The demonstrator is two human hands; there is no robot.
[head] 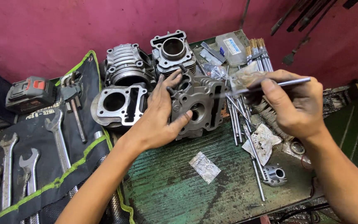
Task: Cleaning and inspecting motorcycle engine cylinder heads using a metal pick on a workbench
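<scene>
My left hand (159, 118) grips a grey metal engine cylinder head (199, 108) that stands on the worn green bench top (179, 186), thumb over its front face and fingers along its left side. My right hand (293, 103) hovers to the right of it, pinching a thin steel rod (289, 83) held nearly level, its far end pointing toward the cylinder head. Several similar long rods (239, 118) lie on the bench just under that hand.
Three finned engine cylinders (121, 105) stand behind and left of the head. A black tool roll (30, 157) with spanners lies at left, a power tool battery (30, 94) above it. A small metal fitting (275, 174), a rag and a plastic bag (204, 166) lie on the bench. Pink wall behind.
</scene>
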